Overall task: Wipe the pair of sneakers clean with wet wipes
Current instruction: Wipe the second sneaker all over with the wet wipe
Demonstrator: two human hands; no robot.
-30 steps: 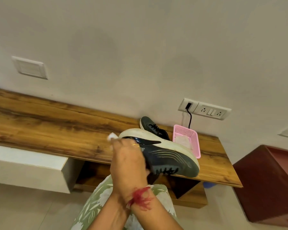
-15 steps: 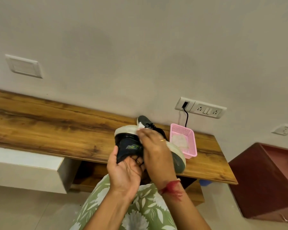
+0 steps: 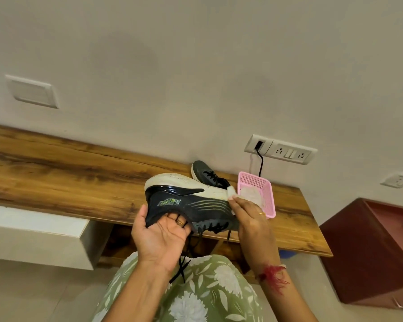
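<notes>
Black sneaker (image 3: pixel 196 204) sole-up above counter (image 3: pixel 56 177) edge | left hand (image 3: pixel 161 233) palm up, fingers hooked in its collar, thumb on heel; gripping | right hand (image 3: pixel 249 216) pinches wet wipe (image 3: pixel 231 190) against white sole (image 3: pixel 184 181) | second sneaker (image 3: pixel 207 176) on counter beside pink basket (image 3: pixel 269 201)

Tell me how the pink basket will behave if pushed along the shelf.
The basket looks like thin perforated plastic, so probably light and slightly flexible. Low and wide, on the smooth wooden shelf it should slide rather than tip. Only wipes lie inside, likely adding little weight.
</notes>
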